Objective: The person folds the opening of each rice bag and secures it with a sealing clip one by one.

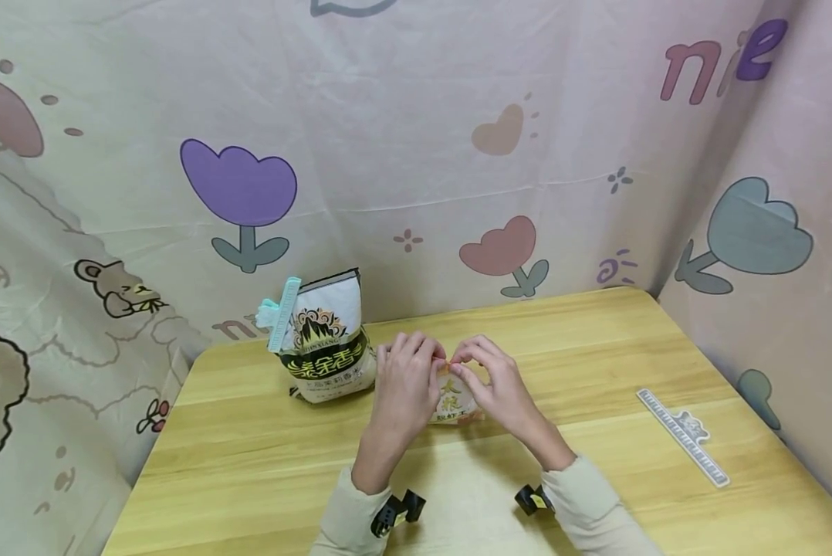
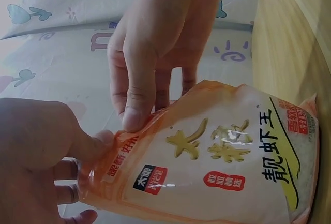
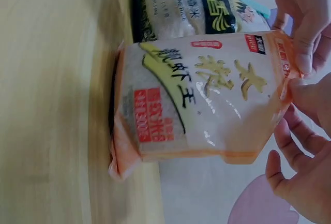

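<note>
A small orange-and-white rice bag [image 1: 451, 401] with gold lettering stands upright on the wooden table [image 1: 263, 479]. My left hand [image 1: 407, 378] pinches its top edge on one side, and my right hand [image 1: 498, 386] pinches that same edge close by, thumbs nearly meeting. In the left wrist view the top of the orange rice bag [image 2: 222, 157] is drawn together and creased between the two hands. The right wrist view shows the bottom of the bag [image 3: 145, 115] resting on the table, with the fingers at its upper end.
A larger black-and-white jasmine rice bag [image 1: 329, 340] stands left of my left hand, a teal sealing clip [image 1: 285, 315] across its upper corner. A white, ruler-like clip [image 1: 683, 436] lies on the table at the right. Behind the table hangs a printed curtain [image 1: 388, 170].
</note>
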Demonstrator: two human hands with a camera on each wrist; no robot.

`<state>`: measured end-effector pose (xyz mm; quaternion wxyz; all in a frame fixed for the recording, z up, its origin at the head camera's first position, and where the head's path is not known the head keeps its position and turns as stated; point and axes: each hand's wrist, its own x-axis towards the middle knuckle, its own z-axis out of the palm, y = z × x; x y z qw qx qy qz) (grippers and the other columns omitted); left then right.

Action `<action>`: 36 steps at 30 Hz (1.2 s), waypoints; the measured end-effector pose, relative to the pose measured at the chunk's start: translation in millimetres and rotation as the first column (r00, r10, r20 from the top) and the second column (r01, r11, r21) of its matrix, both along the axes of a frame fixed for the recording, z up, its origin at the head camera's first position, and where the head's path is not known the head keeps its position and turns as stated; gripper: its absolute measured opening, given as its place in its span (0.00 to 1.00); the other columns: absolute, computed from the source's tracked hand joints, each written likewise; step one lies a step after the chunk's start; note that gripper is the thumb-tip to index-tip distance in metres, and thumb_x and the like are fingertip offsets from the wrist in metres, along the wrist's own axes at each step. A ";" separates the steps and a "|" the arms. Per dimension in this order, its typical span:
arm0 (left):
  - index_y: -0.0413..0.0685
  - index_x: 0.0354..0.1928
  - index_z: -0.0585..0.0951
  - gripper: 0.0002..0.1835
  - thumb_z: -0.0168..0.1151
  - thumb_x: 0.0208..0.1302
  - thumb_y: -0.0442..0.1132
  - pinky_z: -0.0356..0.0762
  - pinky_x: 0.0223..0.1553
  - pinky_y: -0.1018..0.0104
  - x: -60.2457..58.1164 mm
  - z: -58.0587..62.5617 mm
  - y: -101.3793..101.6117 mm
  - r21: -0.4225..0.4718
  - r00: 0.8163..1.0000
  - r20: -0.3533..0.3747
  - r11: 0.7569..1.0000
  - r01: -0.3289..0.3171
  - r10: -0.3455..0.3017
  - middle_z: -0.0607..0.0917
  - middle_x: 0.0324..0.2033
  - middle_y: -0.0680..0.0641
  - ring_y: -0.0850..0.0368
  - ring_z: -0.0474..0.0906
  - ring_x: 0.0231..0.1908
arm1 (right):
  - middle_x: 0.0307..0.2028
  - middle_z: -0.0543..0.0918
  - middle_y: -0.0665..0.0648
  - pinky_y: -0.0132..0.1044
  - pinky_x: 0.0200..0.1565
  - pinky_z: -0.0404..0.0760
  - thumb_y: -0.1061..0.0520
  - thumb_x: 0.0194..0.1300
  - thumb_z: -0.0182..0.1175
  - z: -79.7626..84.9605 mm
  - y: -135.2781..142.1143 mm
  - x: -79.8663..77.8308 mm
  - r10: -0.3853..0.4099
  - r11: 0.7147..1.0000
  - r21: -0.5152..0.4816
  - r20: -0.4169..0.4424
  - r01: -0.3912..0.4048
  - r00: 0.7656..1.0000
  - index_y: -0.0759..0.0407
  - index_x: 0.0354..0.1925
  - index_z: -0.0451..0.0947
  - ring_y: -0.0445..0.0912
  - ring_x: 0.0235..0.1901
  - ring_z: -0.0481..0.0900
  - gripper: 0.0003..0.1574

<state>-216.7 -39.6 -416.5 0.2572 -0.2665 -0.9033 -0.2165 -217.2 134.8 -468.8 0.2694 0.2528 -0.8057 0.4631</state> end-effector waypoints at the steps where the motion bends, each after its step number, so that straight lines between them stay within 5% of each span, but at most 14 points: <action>1: 0.50 0.34 0.83 0.05 0.71 0.64 0.35 0.70 0.48 0.50 0.0 -0.1 0.0 0.002 1.000 0.002 1.000 0.001 -0.001 0.83 0.36 0.52 0.52 0.75 0.40 | 0.43 0.82 0.50 0.43 0.54 0.81 0.60 0.71 0.65 -0.3 0.4 -0.1 -0.005 1.000 0.017 -0.013 0.006 1.000 0.59 0.40 0.83 0.46 0.48 0.81 0.02; 9: 0.49 0.34 0.83 0.05 0.71 0.62 0.34 0.70 0.49 0.50 -2.4 -3.5 1.2 0.026 1.000 -0.015 1.000 0.010 -0.009 0.83 0.34 0.52 0.52 0.75 0.40 | 0.40 0.83 0.51 0.37 0.51 0.82 0.65 0.62 0.70 -6.3 9.8 -0.9 -0.035 0.992 0.115 -0.118 0.048 0.992 0.58 0.37 0.81 0.46 0.45 0.80 0.07; 17: 0.50 0.34 0.82 0.06 0.71 0.64 0.35 0.70 0.48 0.52 -5.7 -4.9 0.9 0.064 1.000 -0.007 0.998 -0.002 0.003 0.82 0.35 0.52 0.53 0.74 0.40 | 0.41 0.82 0.50 0.39 0.50 0.81 0.62 0.64 0.67 -12.8 27.2 -0.6 -0.051 0.971 0.230 -0.083 0.069 0.995 0.56 0.36 0.80 0.45 0.45 0.78 0.05; 26: 0.53 0.34 0.81 0.07 0.73 0.63 0.39 0.69 0.51 0.51 -5.0 -6.1 -0.1 0.036 0.999 -0.021 0.999 -0.037 0.038 0.81 0.37 0.53 0.54 0.73 0.42 | 0.38 0.83 0.52 0.40 0.44 0.82 0.62 0.55 0.65 -27.7 40.4 1.1 -0.083 0.943 0.307 -0.168 0.132 0.982 0.56 0.33 0.79 0.46 0.41 0.78 0.06; 36: 0.52 0.35 0.82 0.06 0.73 0.63 0.39 0.69 0.53 0.49 -6.2 -3.2 -2.3 0.033 0.997 -0.045 0.998 -0.055 0.057 0.82 0.38 0.53 0.53 0.74 0.43 | 0.40 0.83 0.52 0.44 0.44 0.81 0.61 0.51 0.65 -23.5 41.3 -1.0 -0.096 0.922 0.358 -0.161 0.149 0.982 0.55 0.31 0.78 0.47 0.41 0.78 0.07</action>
